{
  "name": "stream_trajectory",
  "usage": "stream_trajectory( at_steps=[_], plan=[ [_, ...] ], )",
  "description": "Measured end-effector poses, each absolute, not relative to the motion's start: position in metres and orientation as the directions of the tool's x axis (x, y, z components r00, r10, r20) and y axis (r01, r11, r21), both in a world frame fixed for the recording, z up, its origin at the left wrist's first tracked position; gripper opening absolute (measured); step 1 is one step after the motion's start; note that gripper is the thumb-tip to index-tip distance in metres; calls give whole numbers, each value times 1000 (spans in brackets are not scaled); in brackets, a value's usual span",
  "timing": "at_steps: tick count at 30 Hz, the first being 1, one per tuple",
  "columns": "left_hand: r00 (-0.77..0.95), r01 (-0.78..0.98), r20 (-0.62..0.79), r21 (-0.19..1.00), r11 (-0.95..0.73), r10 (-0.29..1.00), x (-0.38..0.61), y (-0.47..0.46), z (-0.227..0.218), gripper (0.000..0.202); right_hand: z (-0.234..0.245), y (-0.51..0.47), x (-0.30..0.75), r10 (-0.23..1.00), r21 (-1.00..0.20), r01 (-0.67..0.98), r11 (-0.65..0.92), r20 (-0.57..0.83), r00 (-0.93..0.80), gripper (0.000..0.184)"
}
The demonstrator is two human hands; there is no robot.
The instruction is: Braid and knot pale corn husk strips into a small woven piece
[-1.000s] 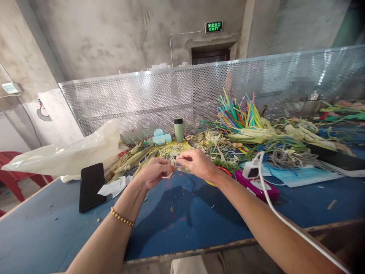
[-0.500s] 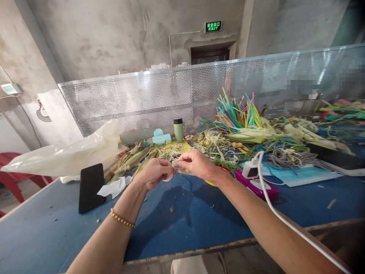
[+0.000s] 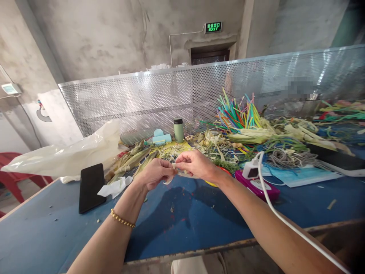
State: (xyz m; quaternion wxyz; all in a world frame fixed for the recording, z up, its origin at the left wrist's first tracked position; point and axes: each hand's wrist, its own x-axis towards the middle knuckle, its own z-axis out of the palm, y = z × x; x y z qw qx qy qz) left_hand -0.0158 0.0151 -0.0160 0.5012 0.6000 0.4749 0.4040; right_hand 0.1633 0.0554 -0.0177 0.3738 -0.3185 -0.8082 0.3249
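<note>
My left hand [image 3: 157, 173] and my right hand [image 3: 196, 164] meet above the blue table, fingertips almost touching. Between them is a pale strip of corn husk [image 3: 169, 180], pinched by both; one end curls out below the left fingers, and a flat pale part shows under the right fingers. The fingers hide most of the strip. Behind the hands lies a heap of dried husk shreds [image 3: 212, 146], with whole husks [image 3: 128, 163] to the left. A gold bead bracelet circles my left wrist.
A black phone [image 3: 91, 188] and white paper scraps [image 3: 114, 187] lie left. On the right are a magenta box [image 3: 256, 186] with a white charger and cable, blue masks [image 3: 302, 176] and coloured stems [image 3: 239, 112]. A green bottle [image 3: 178, 130] stands before the perforated metal screen [image 3: 128, 102].
Both hands stay in nearly the same place, with only small finger movements. The husk strip's loose end under the left fingers has shifted slightly, and the pale part under the right fingers shows more.
</note>
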Motion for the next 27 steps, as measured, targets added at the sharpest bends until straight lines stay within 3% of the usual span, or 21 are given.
stream_trajectory(
  at_steps=[5,15,23,27],
  plan=[
    [241,211,50,972,-103,969,-15,15,-18,16,-18,53,162,721,-720,295,628,397,-567,18],
    [211,461,145,857,-229,967,-10,17,-29,11,-19,44,153,694,-478,503,720,515,-503,6],
    [306,524,163,794,-309,938,-5,7,-22,27,-11,47,158,567,-513,259,819,650,-506,7],
    [338,464,105,846,-263,935,1,1,-17,20,-10,48,157,579,-581,161,798,665,-471,6]
  ],
)
